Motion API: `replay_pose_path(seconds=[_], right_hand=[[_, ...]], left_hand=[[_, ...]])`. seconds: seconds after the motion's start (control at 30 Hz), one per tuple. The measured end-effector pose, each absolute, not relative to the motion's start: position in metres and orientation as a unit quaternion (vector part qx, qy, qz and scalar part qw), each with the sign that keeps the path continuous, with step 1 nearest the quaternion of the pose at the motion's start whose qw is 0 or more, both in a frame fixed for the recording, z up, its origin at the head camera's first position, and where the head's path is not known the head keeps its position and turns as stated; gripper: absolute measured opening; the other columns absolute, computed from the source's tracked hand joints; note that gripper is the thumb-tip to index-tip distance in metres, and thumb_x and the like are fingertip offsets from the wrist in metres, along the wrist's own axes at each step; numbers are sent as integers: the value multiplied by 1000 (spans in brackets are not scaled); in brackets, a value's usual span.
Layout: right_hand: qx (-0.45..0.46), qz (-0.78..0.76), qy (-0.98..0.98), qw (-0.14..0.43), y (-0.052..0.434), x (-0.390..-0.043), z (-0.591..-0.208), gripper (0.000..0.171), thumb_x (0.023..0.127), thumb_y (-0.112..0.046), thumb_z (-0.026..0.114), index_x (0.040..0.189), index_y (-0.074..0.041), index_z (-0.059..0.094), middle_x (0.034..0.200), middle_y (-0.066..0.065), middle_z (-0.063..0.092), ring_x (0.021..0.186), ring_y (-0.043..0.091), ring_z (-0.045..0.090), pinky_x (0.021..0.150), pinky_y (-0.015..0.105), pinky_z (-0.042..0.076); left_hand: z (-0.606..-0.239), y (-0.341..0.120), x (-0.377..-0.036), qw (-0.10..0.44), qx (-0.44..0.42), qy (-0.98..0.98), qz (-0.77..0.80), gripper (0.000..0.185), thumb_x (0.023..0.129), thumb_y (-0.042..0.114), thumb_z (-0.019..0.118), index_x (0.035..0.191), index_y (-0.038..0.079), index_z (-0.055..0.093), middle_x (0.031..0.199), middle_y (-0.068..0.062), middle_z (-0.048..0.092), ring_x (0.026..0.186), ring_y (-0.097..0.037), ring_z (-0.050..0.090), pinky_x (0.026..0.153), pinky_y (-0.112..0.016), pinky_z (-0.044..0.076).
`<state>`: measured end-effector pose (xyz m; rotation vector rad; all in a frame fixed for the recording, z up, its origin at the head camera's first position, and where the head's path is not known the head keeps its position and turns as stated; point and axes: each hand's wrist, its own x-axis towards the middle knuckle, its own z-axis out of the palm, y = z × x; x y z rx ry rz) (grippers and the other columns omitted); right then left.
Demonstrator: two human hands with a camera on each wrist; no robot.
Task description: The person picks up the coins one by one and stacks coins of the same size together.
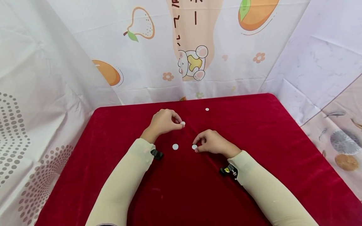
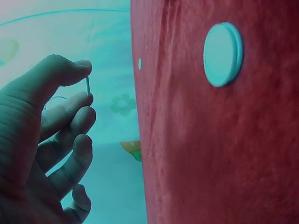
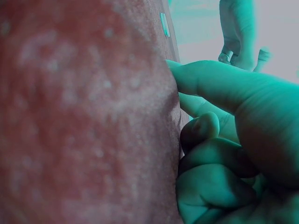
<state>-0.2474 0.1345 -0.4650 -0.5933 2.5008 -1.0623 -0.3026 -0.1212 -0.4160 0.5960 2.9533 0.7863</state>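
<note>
My left hand (image 1: 165,121) is raised above the cloth and pinches a thin white disc (image 1: 183,123) between thumb and index finger. In the left wrist view that disc (image 2: 88,85) shows edge-on, with the other fingers loosely bent. My right hand (image 1: 212,142) is low at the cloth, thumb and index finger at opposite edges of another white disc (image 1: 194,146). The right wrist view hides this disc behind the fingers (image 3: 210,84). Between the forearms lie white discs (image 1: 175,147), which look like two stacked, slightly offset, in the left wrist view (image 2: 222,55).
A single white disc (image 1: 207,109) lies near the table's far edge. Red cloth (image 1: 175,194) covers the table and has a few creases. Printed curtains (image 1: 147,56) hang behind it and at both sides. Small black wrist cameras (image 1: 157,154) sit at the cuffs.
</note>
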Motion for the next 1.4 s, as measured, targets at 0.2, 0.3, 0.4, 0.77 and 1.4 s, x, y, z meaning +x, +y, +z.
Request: replay_pose_path(seconds=[0.2, 0.3, 0.4, 0.77, 1.4], right_hand=[[-209, -376, 885, 179, 135, -248, -466, 17, 81, -21, 88, 94, -28, 80, 59, 0, 59, 51, 11, 49, 52, 26, 41], [-210, -376, 885, 178, 135, -248, -466, 17, 80, -21, 88, 94, -28, 80, 59, 0, 59, 51, 11, 48, 52, 26, 41], [-210, -374, 886, 177, 135, -248, -466, 18, 80, -21, 88, 94, -28, 80, 59, 0, 60, 51, 11, 49, 52, 26, 41], [-210, -369, 888, 178, 134, -248, -464, 17, 81, -22, 89, 94, -28, 80, 60, 0, 60, 53, 11, 50, 53, 28, 43], [-207, -375, 887, 173, 135, -247, -462, 17, 79, -21, 90, 85, -21, 74, 59, -1, 57, 53, 11, 48, 54, 28, 41]], left_hand=[[-416, -119, -293, 3, 205, 947, 246, 18, 84, 48, 82, 86, 30, 80, 81, 15, 69, 80, -10, 60, 67, -32, 52], [-417, -119, -289, 1, 207, 947, 244, 16, 84, 47, 82, 86, 31, 80, 81, 16, 69, 79, -10, 60, 67, -31, 52], [-419, -119, -285, 3, 206, 948, 243, 16, 84, 47, 82, 86, 32, 80, 81, 16, 69, 78, -9, 60, 67, -31, 52], [-431, -116, -271, 10, 213, 948, 237, 14, 81, 45, 84, 84, 32, 80, 81, 19, 68, 77, -8, 59, 69, -30, 52], [-447, -108, -254, 33, 237, 944, 229, 12, 80, 43, 85, 82, 32, 80, 79, 19, 66, 72, -5, 57, 66, -27, 51]])
